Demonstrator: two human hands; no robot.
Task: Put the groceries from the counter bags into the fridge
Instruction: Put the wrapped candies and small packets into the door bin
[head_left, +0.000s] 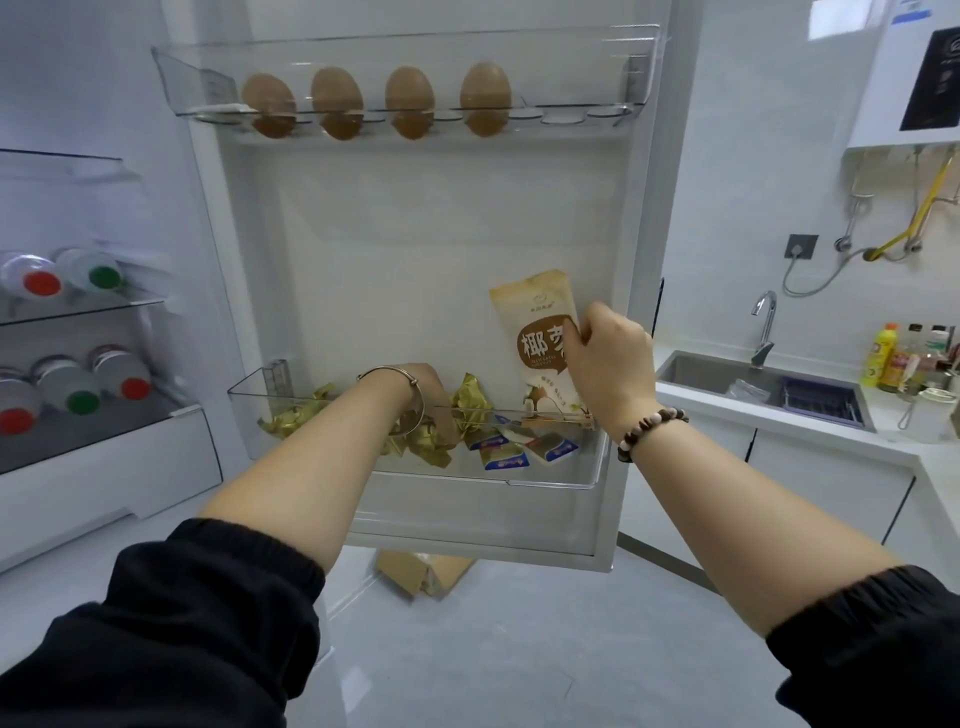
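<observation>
The right grip pinches the right edge of a tall cream-and-brown paper snack packet. The packet stands upright at the right end of the clear plastic lower door bin of the open white fridge door. The left grip reaches down into the same bin among crumpled gold foil sweets; whether it is grasping one I cannot tell. Small blue-and-white sachets lie between the two grips. Four brown eggs sit in the far upper door tray.
</observation>
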